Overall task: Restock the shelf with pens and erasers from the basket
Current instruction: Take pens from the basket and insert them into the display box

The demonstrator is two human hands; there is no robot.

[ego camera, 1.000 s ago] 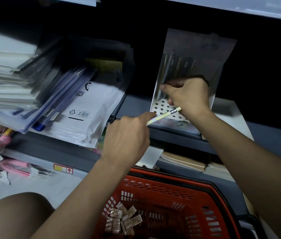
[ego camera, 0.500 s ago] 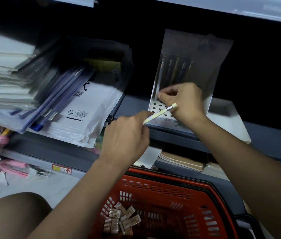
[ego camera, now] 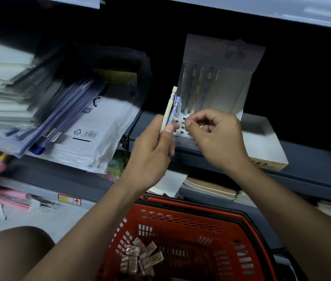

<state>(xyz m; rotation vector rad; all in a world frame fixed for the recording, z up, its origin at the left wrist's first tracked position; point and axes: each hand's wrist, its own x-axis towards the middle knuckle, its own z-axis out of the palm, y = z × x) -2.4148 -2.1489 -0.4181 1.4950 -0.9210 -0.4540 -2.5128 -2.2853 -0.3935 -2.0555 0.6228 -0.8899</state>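
A dark shelf (ego camera: 231,159) carries a white rack (ego camera: 211,92) holding five pens; the left hand (ego camera: 150,153) pinches two pens (ego camera: 171,107) upright beside it; the right hand (ego camera: 215,136) has fingers curled, grasp unclear; erasers (ego camera: 138,258) lie heaped in the red basket (ego camera: 201,230) below.

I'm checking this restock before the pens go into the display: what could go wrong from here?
1. The left hand pinches two pens only near their lower ends, so one could slip and drop.
2. The pen display stand looks light and leans back; pressing a pen into its holes could shift or tip it.
3. The plastic folders already overhang the shelf edge beside the left arm; a nudge might slide them off.
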